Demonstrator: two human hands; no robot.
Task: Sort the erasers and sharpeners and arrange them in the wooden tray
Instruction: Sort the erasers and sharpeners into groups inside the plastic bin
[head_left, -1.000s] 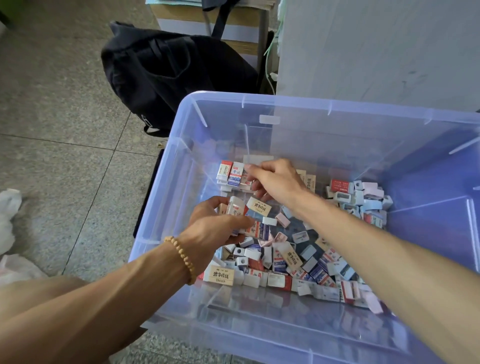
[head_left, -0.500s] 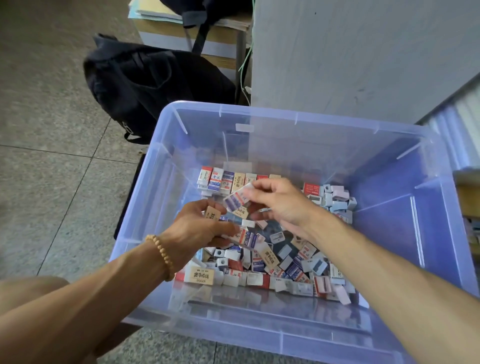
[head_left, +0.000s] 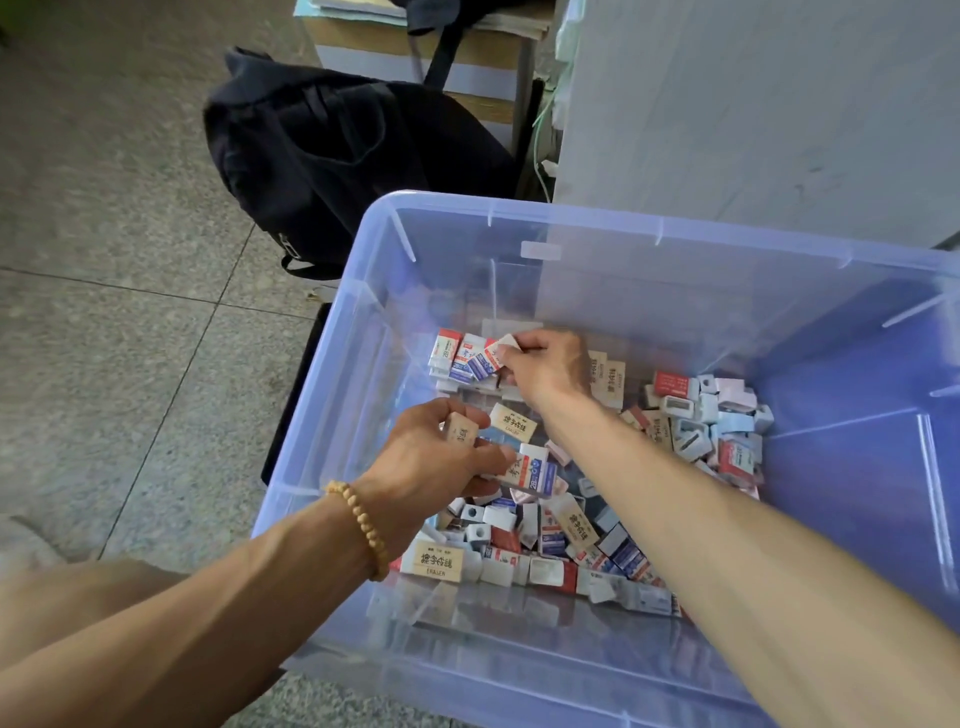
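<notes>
At the far left of the clear bin (head_left: 675, 228), the right hand (head_left: 545, 366) pinches a red-and-blue eraser (head_left: 491, 358), long axis tilted, just above the standing eraser row (head_left: 457, 356). The left hand (head_left: 431, 462), nearer, grips two erasers.

Hands (head_left: 431, 457) gripping erasers (head_left: 530, 470) inside bin (head_left: 841, 415)

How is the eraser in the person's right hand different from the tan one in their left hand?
The eraser in the right hand has a white, red and blue sleeve; the tan eraser in the left hand is beige with dark characters. The right hand pinches its eraser at the row along the bin's far side; the tan eraser is held above the loose pile, and the left hand also grips a second eraser. Both are small wrapped blocks.
</notes>
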